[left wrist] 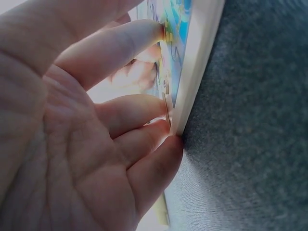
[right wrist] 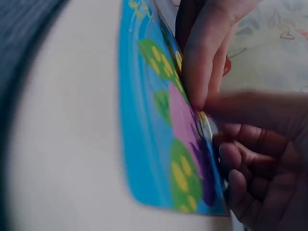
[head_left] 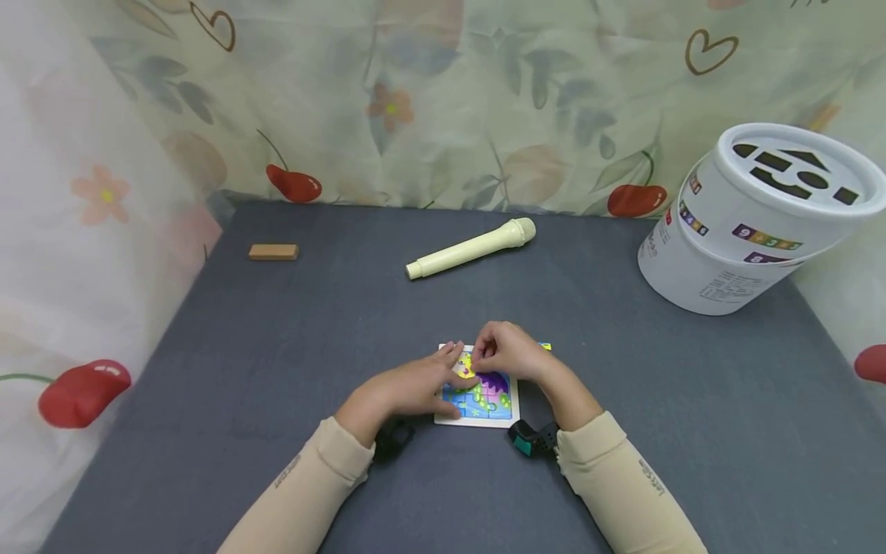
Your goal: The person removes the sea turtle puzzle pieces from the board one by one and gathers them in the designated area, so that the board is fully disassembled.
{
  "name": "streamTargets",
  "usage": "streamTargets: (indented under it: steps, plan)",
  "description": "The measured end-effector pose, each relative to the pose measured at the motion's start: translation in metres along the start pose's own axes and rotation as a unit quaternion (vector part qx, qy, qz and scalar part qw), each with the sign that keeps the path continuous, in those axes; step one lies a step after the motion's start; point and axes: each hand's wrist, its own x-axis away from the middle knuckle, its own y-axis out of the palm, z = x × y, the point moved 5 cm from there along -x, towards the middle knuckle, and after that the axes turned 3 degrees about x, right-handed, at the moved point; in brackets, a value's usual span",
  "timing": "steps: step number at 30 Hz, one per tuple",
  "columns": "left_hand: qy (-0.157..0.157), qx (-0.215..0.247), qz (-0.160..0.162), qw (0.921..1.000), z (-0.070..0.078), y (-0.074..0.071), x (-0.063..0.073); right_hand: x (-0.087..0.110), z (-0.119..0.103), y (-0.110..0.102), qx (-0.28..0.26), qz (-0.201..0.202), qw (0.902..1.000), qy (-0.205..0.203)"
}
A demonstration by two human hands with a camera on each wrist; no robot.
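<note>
A small jigsaw puzzle [head_left: 477,400] in a pale frame lies on the dark table, its picture blue, purple, green and yellow. Fingertips of my left hand [head_left: 418,386] rest on its left part, fingers spread; in the left wrist view the fingers [left wrist: 139,110] touch the frame's edge [left wrist: 197,62]. Over the upper part of the puzzle, my right hand [head_left: 514,355] pinches a puzzle piece between thumb and forefinger, mostly hidden by the fingers. In the right wrist view the right thumb [right wrist: 260,113] is low against the picture [right wrist: 183,115], other fingers curled.
Behind the right hand a blue and yellow bit [head_left: 545,346] peeks out. Farther back lie a cream toy microphone [head_left: 474,248] and a small wooden block [head_left: 273,252]. A white tub [head_left: 734,231] with shaped holes in its lid stands back right. Patterned cloth [head_left: 429,100] hangs behind the table.
</note>
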Motion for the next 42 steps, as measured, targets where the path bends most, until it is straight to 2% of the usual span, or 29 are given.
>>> streamTargets:
  steps: [8,17,24,34,42]
  plan:
    - [-0.003,0.000,0.003,1.0000,-0.001,0.001,-0.002,0.003,-0.003,-0.002,0.007,0.012,0.9997,-0.021]
    - [-0.006,0.000,-0.006,1.0000,-0.002,0.002,-0.002,0.005,-0.008,-0.002,0.071,-0.007,0.9964,-0.046]
    - [-0.010,0.006,-0.007,0.9999,-0.002,0.002,0.000,0.000,-0.008,-0.001,0.051,0.005,0.9983,-0.029]
    - [-0.001,0.004,-0.008,1.0000,0.000,0.002,-0.001,-0.004,-0.008,0.003,0.070,0.000,0.9974,-0.018]
    - [-0.006,0.005,-0.011,0.9999,-0.002,0.001,-0.002,-0.006,-0.002,-0.004,0.012,-0.007,0.9999,-0.005]
